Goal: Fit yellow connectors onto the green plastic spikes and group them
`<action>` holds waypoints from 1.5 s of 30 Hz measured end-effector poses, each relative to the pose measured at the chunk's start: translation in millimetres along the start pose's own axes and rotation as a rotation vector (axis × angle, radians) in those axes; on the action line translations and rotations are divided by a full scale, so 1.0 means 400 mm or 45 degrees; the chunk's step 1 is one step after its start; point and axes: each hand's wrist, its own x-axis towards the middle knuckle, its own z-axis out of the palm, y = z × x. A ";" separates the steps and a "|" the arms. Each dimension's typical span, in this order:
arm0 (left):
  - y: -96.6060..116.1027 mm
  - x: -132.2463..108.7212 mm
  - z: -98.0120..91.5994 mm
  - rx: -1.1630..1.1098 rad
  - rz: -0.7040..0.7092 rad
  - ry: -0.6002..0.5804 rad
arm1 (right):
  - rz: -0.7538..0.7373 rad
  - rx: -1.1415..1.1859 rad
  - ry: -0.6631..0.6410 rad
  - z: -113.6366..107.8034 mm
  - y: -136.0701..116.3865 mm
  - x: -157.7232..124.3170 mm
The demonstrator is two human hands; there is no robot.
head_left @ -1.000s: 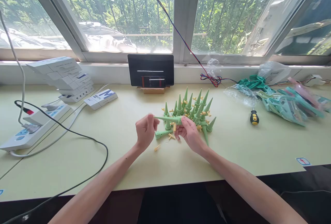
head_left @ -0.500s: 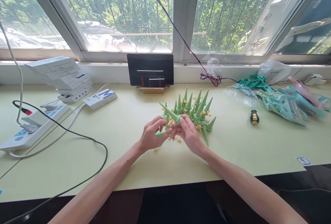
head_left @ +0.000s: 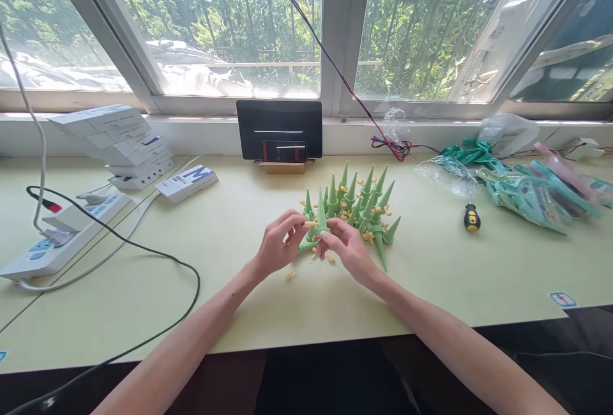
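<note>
My left hand [head_left: 282, 241] pinches a small yellow piece [head_left: 310, 223] between thumb and fingers. Just to its right, my right hand [head_left: 349, 248] holds a green cone [head_left: 322, 209] by its base, with the tip pointing up. Behind and to the right of both hands stands a cluster of green cones [head_left: 368, 201] with small yellow pieces among them. One cone in the cluster lies with its tip toward the front. A few loose yellow pieces [head_left: 290, 274] lie on the table near my hands.
A tablet [head_left: 280, 122] and a phone stand at the back. White boxes [head_left: 129, 140], a power strip [head_left: 29, 262] and cables are on the left. On the right are a screwdriver [head_left: 472, 218], plastic film and bagged green items [head_left: 527, 195].
The held green cone has swung from leaning left to nearly upright. My left hand has drawn slightly away from it, with the yellow piece between its fingertips.
</note>
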 end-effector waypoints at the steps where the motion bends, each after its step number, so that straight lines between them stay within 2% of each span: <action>1: -0.001 0.000 0.000 -0.012 -0.011 -0.008 | -0.001 -0.013 -0.005 0.001 -0.002 0.001; 9: 0.004 0.003 0.004 -0.059 -0.090 -0.041 | 0.069 0.072 -0.027 -0.002 -0.001 0.009; 16: 0.002 0.002 0.000 0.100 -0.163 0.152 | 0.083 0.141 -0.011 -0.005 0.002 0.006; 21: 0.000 0.001 0.002 0.013 -0.246 0.103 | 0.067 0.154 -0.008 -0.005 0.001 0.007; 29: 0.006 0.000 -0.001 -0.123 -0.240 0.031 | 0.051 0.149 0.013 -0.005 0.002 0.007; 45: 0.023 0.005 0.007 -0.087 -0.177 0.039 | 0.037 0.044 -0.005 0.000 -0.007 0.007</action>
